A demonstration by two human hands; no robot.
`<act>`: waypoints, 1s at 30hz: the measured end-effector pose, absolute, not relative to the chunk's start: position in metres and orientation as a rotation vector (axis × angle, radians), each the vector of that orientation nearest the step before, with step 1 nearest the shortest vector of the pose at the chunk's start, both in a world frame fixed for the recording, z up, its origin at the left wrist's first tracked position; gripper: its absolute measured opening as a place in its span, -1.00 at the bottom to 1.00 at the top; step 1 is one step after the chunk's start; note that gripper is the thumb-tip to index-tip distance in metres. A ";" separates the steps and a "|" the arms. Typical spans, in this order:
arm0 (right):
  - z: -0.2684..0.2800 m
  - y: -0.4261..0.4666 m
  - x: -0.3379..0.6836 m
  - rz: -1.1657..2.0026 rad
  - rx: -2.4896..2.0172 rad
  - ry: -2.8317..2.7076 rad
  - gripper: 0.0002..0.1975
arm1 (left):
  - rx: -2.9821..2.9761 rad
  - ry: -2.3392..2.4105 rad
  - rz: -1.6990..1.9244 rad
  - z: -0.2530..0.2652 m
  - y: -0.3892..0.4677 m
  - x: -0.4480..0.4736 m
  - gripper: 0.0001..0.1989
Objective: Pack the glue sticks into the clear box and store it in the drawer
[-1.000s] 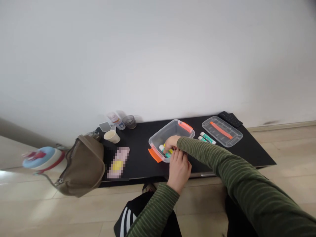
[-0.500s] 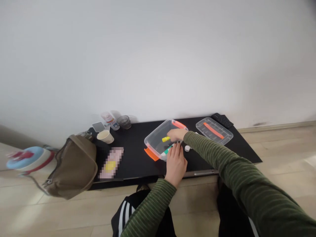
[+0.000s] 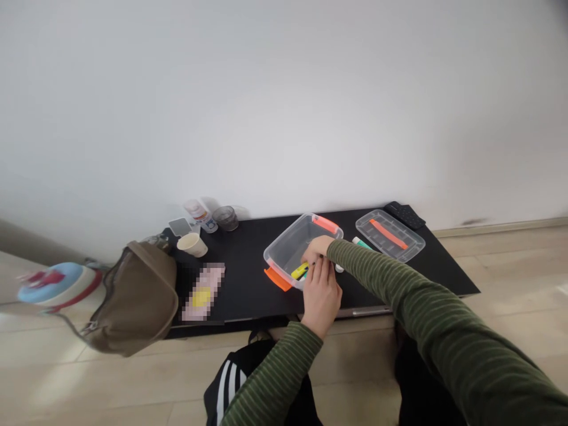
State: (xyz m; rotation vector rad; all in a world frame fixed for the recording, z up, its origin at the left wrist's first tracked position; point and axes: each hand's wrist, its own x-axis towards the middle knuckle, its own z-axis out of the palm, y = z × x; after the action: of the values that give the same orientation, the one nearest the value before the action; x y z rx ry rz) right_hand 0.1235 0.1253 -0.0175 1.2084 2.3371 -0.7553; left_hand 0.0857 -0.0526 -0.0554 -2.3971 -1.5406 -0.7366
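Observation:
A clear plastic box [image 3: 288, 242] with orange clips stands without its lid on the black table. My left hand [image 3: 322, 290] is at its near side, fingers reaching over the rim and closed on it. Inside the box is my right hand [image 3: 318, 248], bent down with its fingers closed at the upper end of a yellow highlighter [image 3: 300, 271]. That highlighter lies close to the near wall, beside a green-and-white pen [image 3: 303, 276] mostly covered by my left fingers. My right fingertips are partly hidden.
To the right lie the clear lid [image 3: 390, 235] with an orange handle, a black keyboard [image 3: 406, 215] and a green-and-white tube [image 3: 361, 242]. On the left are a paper cup [image 3: 192, 244], a spray bottle [image 3: 201, 216], a dark glass [image 3: 226, 218], a blurred pink item [image 3: 204, 291] and a brown bag [image 3: 142, 296].
My right hand has brought the yellow highlighter down toward the near wall, beside the green-and-white pen. My left hand stays on the rim. The view has shifted slightly.

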 end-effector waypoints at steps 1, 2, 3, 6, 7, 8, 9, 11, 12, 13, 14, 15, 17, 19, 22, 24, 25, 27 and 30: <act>-0.014 0.125 0.123 -0.765 1.178 2.318 -0.68 | -2.389 -1.544 -0.744 -0.054 -0.051 0.085 -0.50; -0.011 0.124 0.122 -0.784 1.121 2.274 -0.69 | -2.385 -1.547 -0.752 -0.053 -0.050 0.084 -0.50; -0.007 0.124 0.122 -0.797 1.057 2.235 -0.70 | -2.384 -1.549 -0.759 -0.053 -0.049 0.084 -0.49; 0.012 0.125 0.127 -0.717 0.969 2.362 -0.75 | -2.385 -1.567 -0.799 -0.051 -0.047 0.081 -0.51; 0.020 0.125 0.134 -0.665 0.992 2.476 -0.75 | -2.390 -1.572 -0.829 -0.049 -0.046 0.078 -0.52; 0.028 0.124 0.143 -0.618 1.049 2.612 -0.75 | -2.401 -1.571 -0.875 -0.047 -0.044 0.075 -0.54; 0.037 0.122 0.155 -0.605 1.142 2.741 -0.74 | -2.413 -1.571 -0.942 -0.044 -0.042 0.070 -0.57; 0.050 0.110 0.186 -0.752 1.365 2.922 -0.75 | -2.431 -1.585 -1.160 -0.037 -0.038 0.060 -0.62; 0.054 0.101 0.203 -0.914 1.430 2.978 -0.76 | -2.404 -1.633 -1.320 -0.034 -0.037 0.054 -0.65; 0.055 0.089 0.219 -1.111 1.457 3.009 -0.75 | -2.346 -1.702 -1.504 -0.032 -0.035 0.050 -0.67; 0.054 0.075 0.233 -1.316 1.465 2.999 -0.74 | -2.283 -1.774 -1.689 -0.030 -0.034 0.046 -0.69; 0.049 0.061 0.245 -1.490 1.454 2.947 -0.72 | -2.250 -1.827 -1.843 -0.028 -0.033 0.043 -0.67; 0.033 0.031 0.261 -1.723 1.351 2.784 -0.72 | -2.347 -1.855 -1.977 -0.026 -0.034 0.042 -0.58; 0.014 0.007 0.267 -1.831 1.245 2.668 -0.73 | -2.607 -1.824 -1.830 -0.025 -0.036 0.047 -0.56; -0.006 -0.014 0.271 -1.954 1.230 2.520 -0.70 | -2.852 -1.846 -1.339 -0.022 -0.039 0.062 -0.63; -0.007 -0.018 0.278 -1.981 1.270 2.469 -0.69 | -2.816 -1.908 -1.129 -0.021 -0.040 0.072 -0.63; -0.005 -0.018 0.285 -1.951 1.289 2.474 -0.71 | -2.766 -1.944 -1.086 -0.021 -0.040 0.076 -0.64; 0.000 -0.015 0.303 -1.827 1.322 2.516 -0.76 | -2.660 -2.025 -1.070 -0.021 -0.038 0.083 -0.63; -0.004 -0.006 0.337 -1.615 1.491 2.544 -0.83 | -2.544 -2.186 -0.975 -0.026 -0.033 0.090 -0.60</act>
State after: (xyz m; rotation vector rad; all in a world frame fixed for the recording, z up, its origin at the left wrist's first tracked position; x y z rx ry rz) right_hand 0.3373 -0.0062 -0.0042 1.4910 2.5444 -1.6150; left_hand 0.0896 -0.0327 -0.0259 -2.5441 -2.1861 -0.9746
